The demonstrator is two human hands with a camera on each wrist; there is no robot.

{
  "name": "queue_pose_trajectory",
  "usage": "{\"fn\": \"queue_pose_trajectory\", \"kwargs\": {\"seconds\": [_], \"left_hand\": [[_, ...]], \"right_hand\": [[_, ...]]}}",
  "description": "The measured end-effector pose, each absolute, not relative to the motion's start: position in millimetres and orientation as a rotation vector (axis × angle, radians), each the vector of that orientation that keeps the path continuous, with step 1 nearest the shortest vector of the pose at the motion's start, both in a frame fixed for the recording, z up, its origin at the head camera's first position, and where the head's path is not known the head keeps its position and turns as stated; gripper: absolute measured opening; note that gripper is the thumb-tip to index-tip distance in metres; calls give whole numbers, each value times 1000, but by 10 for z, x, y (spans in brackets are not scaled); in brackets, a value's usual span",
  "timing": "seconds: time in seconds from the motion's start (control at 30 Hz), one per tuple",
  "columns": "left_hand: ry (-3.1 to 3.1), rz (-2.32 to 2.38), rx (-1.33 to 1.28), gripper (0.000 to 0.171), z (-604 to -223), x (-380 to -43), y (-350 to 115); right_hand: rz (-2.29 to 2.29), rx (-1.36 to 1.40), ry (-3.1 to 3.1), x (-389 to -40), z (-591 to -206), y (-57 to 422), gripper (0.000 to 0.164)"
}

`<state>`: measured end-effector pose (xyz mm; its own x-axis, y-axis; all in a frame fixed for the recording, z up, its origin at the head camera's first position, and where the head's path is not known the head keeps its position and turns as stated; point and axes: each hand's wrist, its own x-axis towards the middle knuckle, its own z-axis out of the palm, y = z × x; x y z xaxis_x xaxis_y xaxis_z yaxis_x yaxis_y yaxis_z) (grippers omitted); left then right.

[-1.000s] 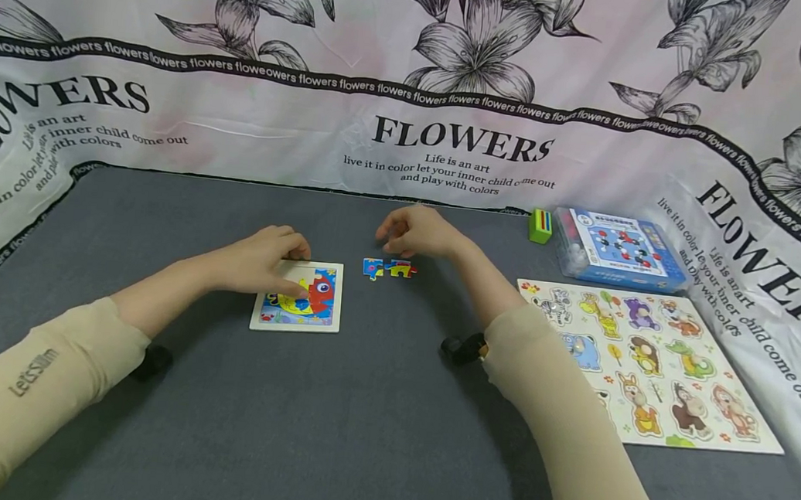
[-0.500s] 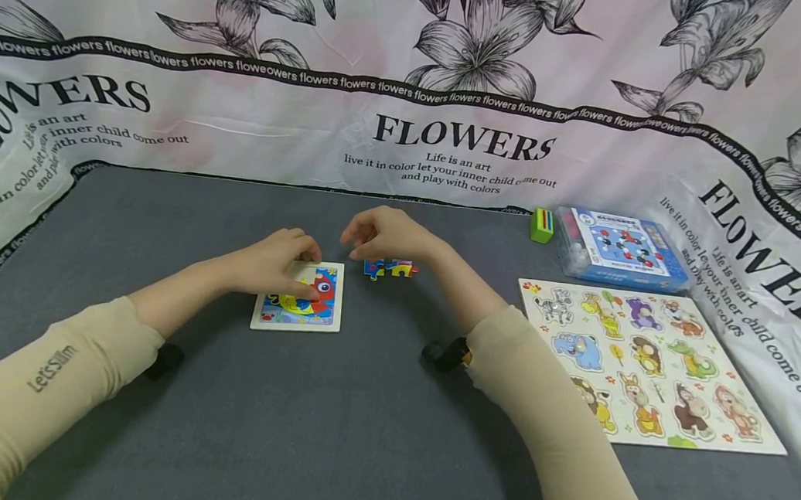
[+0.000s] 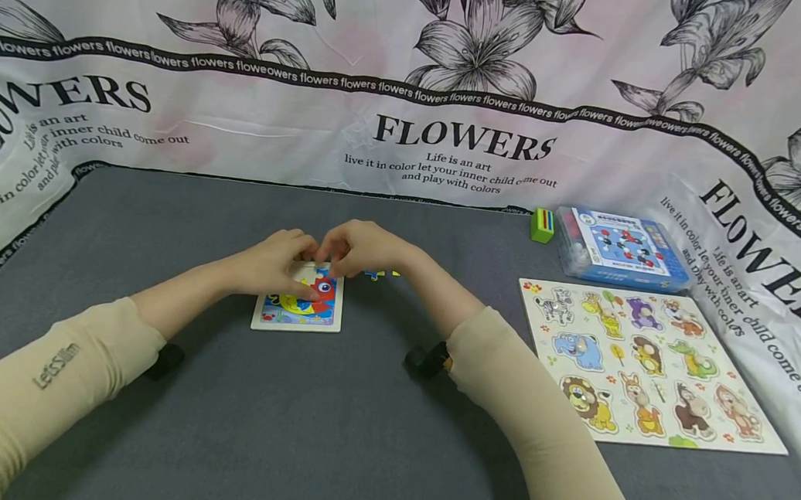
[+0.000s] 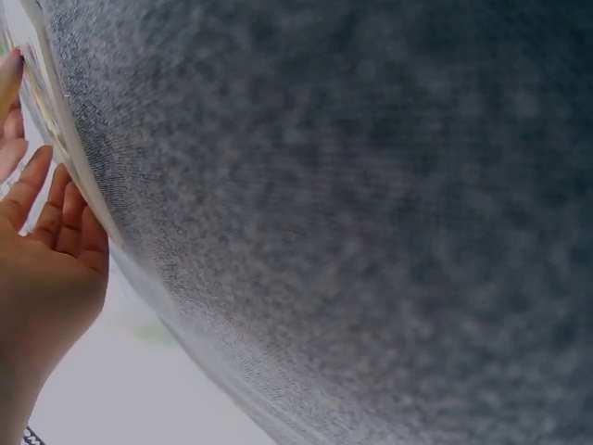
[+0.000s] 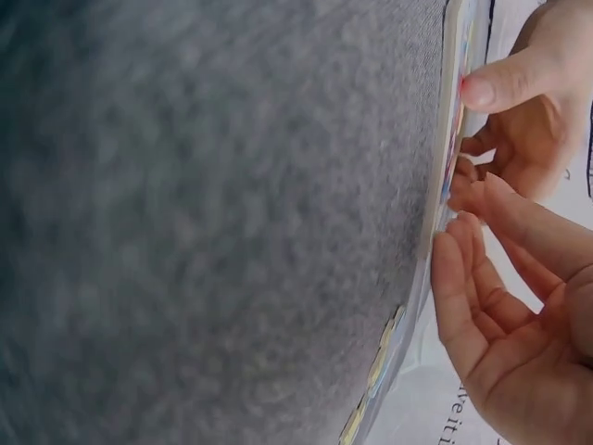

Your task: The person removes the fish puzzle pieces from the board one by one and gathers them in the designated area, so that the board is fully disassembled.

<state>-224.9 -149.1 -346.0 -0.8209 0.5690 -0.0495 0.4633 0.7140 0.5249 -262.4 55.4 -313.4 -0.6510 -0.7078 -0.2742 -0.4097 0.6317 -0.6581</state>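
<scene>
A small framed jigsaw puzzle (image 3: 323, 303), with a red, yellow and blue picture, lies on the grey cloth. My left hand (image 3: 267, 262) holds it, the thumb laid across the picture and the fingers bent at the far edge. My right hand (image 3: 366, 249) is at the far right corner, its fingertips close to the left fingers. In the right wrist view, the right hand (image 5: 523, 320) has thumb and forefinger near each other; whether a piece is between them is hidden. Loose jigsaw pieces (image 3: 375, 276) lie just right of the puzzle, partly covered by the right hand.
At the right lies a large animal puzzle board (image 3: 662, 400). Behind it are a clear and blue plastic box (image 3: 624, 250) and a small green block (image 3: 542, 226). A flower-printed cloth (image 3: 463, 150) hangs along the back.
My right hand has moved left and nearer, from behind the loose pieces to the puzzle's far right corner. The left hand has slid slightly right on the puzzle.
</scene>
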Motion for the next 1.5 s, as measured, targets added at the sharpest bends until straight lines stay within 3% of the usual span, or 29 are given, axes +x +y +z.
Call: {"fn": "queue_pose_trajectory", "kwargs": {"seconds": [0.4, 0.87, 1.5], "left_hand": [[2678, 819, 825, 49, -3537, -2295, -1533], [2669, 845, 791, 57, -3528, -2287, -1533], [2659, 846, 794, 53, -3556, -2318, -1532]], "right_hand": [[-664, -932, 2380, -2589, -3201, 471, 24], [-599, -978, 2428, -2571, -3242, 434, 20], [-527, -1133, 2492, -2553, -3239, 423, 16]]}}
